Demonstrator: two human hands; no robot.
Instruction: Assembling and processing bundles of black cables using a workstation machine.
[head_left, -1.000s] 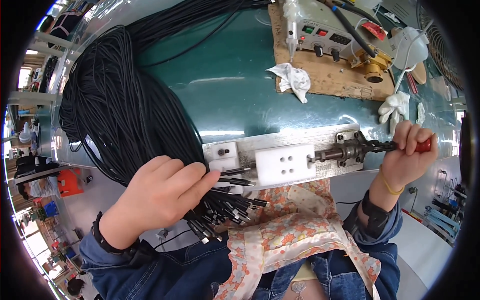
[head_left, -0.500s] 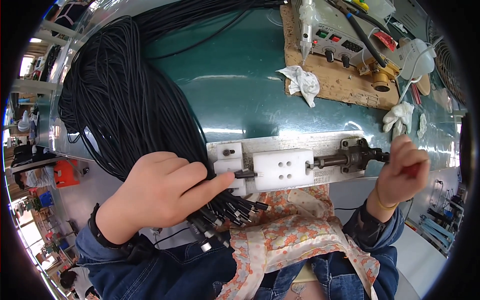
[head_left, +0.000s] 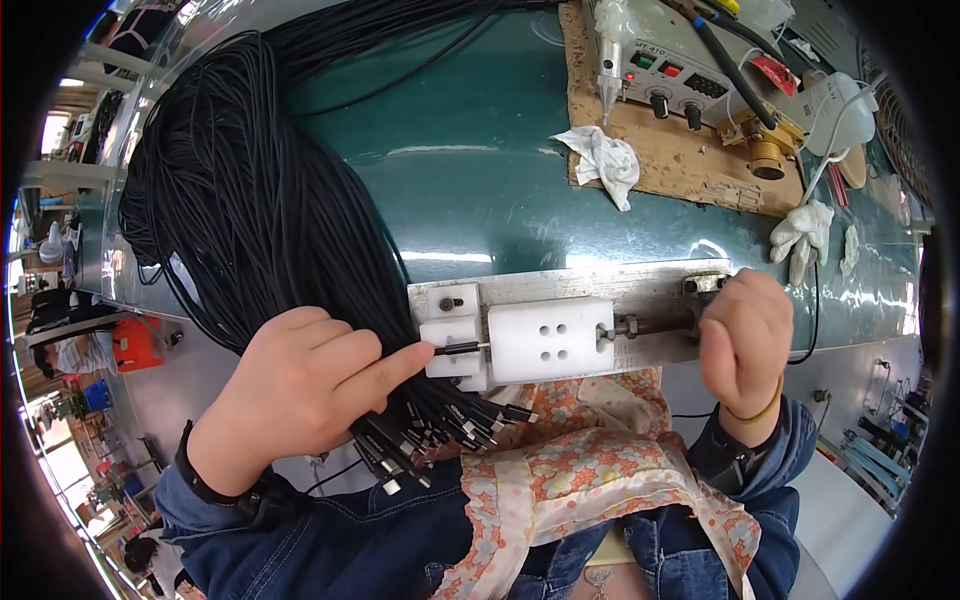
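A black cable plug (head_left: 460, 349) lies in the slot of a small white block (head_left: 447, 330) on a metal-plate jig (head_left: 650, 283). Its slim tip meets a larger white block (head_left: 550, 338) pierced by several round holes. My left hand (head_left: 310, 385) is closed on the cable end behind the plug, with the index finger stretched along it; the thumb is hidden. A rod joins the larger block to a toggle clamp (head_left: 708, 284). My right hand (head_left: 748, 340) is closed in a fist over the clamp's handle, covering it. Several loose plug ends (head_left: 440, 425) hang below my left hand.
A big bundle of black cables (head_left: 250, 190) covers the table's left. At the back right, a control box (head_left: 665, 70) and a pointed dispenser (head_left: 610, 75) rest on cardboard (head_left: 650, 165). A crumpled white cloth (head_left: 603, 165) and a white glove (head_left: 802, 238) lie nearby.
My right hand has swung left and inward with the clamp handle. The larger white block has slid slightly left toward the small one. My left hand has shifted a little left.
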